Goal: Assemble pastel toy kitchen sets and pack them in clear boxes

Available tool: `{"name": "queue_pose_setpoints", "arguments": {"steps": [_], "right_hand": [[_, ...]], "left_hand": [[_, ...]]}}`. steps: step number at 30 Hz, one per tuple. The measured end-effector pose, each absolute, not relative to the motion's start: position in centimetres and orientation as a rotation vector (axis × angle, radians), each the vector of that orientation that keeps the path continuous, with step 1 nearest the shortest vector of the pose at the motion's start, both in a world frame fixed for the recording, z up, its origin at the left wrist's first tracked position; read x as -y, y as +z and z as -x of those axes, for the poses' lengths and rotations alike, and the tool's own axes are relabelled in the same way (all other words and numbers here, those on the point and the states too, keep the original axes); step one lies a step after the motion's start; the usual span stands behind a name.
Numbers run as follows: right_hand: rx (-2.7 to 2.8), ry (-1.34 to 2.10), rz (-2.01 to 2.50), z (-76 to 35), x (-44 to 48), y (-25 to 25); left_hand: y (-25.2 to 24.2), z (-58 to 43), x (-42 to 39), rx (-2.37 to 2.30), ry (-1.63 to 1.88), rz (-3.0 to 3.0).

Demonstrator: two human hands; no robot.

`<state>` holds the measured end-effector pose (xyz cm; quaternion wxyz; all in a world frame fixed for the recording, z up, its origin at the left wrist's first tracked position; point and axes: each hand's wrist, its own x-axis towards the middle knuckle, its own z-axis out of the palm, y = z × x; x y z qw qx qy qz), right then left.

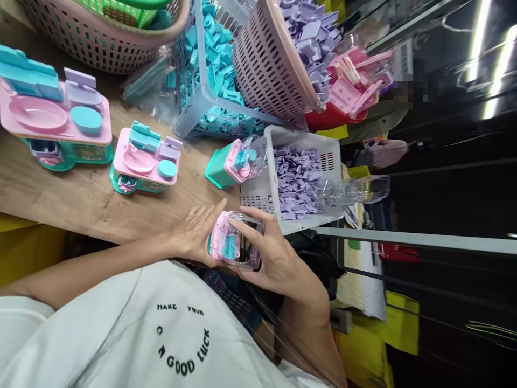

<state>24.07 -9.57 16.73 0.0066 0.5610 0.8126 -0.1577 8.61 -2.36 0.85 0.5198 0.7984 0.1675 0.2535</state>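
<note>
Close in front of my shirt, a small toy kitchen (218, 236) with a pink top and teal parts is held between both hands. My left hand (197, 229) is closed around its base, with the thumb stretched along the near side. Over the toy's top sits a clear plastic cover (246, 215), gripped by the curved fingers of my right hand (270, 250). Part of the toy is hidden by the fingers. Just beyond stands another toy kitchen (232, 164) with a teal base and a clear cover. Two uncovered toy kitchens, a smaller one (145, 159) and a larger one (56, 110), stand to the left.
A white basket (337, 156) of lilac pieces borders the right side of the wooden table (92, 202). Behind are a translucent crate (189, 126) of teal parts, a tilted pink basket (262, 64) of lilac parts, and another pink basket (105, 46). Clear bags (155, 89) lie between them.
</note>
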Motion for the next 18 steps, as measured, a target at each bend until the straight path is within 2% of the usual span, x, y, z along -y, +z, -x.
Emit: {"name": "queue_pose_setpoints", "arguments": {"steps": [9, 18], "right_hand": [[-2.557, -0.594, -1.845, -24.5, 10.1, 15.6], [-2.551, -0.553, -1.863, -24.2, 10.4, 15.6]], "left_hand": [[1.2, -8.5, 2.5, -0.411, 0.588, -1.908], [1.0, -8.7, 2.5, -0.404, 0.614, -1.912]]}}
